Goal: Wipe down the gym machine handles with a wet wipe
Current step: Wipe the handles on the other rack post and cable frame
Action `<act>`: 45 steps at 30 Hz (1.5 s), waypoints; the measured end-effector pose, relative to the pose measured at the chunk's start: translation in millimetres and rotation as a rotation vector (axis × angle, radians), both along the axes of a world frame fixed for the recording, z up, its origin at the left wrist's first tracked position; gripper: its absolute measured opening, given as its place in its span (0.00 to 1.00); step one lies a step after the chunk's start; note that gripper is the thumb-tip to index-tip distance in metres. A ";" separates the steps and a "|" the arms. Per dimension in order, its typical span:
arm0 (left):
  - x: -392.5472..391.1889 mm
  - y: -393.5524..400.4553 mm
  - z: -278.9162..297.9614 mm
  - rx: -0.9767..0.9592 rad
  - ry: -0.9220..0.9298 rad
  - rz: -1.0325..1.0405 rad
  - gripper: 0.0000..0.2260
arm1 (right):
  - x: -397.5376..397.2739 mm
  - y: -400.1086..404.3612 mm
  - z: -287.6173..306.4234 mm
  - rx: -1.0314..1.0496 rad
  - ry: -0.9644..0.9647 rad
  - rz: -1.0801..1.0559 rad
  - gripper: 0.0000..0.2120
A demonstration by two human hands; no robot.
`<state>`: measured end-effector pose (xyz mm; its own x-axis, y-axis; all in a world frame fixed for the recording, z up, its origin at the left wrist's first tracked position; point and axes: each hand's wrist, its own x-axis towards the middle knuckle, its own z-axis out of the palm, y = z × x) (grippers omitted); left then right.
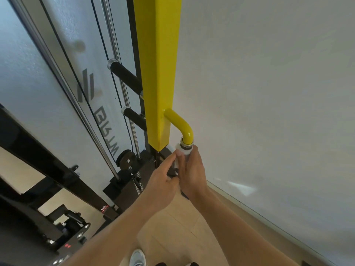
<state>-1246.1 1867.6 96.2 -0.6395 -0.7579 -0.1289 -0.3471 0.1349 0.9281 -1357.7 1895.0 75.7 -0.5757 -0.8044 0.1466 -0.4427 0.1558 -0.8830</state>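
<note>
Your right hand [192, 169] wraps the handle grip [183, 192] that hangs below the yellow elbow tube [182, 125], fingers curled round it with the white wet wipe [184, 150] caught between palm and grip; the wipe shows as a white band just under the chrome collar [186, 144]. Your left hand [163, 179] lies just beside it, forefinger stretched up so its tip touches the wipe's edge, the other fingers folded loosely near the grip; whether they pinch any of the wipe you cannot tell from here. The grip's long axis runs down from the collar towards you, through your right fist, with a dark end showing below the wrist. So the unwiped length probably lies below the right hand, and a stroke would follow that axis downward. Two more black handles [125, 76] project from the left side of the yellow post [159, 73], higher up and nearer your left hand.
</note>
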 end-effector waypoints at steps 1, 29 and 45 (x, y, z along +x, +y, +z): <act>0.2 -1.8 -0.3 0.001 -0.008 -0.002 0.34 | 0.5 -1.9 1.6 -0.003 -0.001 -0.002 0.07; -3.9 -50.1 73.5 -1.108 -0.358 -0.189 0.40 | -17.2 -18.0 15.8 -0.111 0.290 -0.058 0.21; -12.6 -41.0 62.5 -0.945 -0.182 -0.158 0.41 | -12.8 -3.6 -33.3 0.251 -0.019 0.010 0.19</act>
<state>-1258.7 1826.6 158.7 -0.7729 -0.5072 0.3812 -0.3888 0.8534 0.3471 -1370.5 1891.5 42.4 -0.5684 -0.8198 -0.0698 -0.4286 0.3674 -0.8254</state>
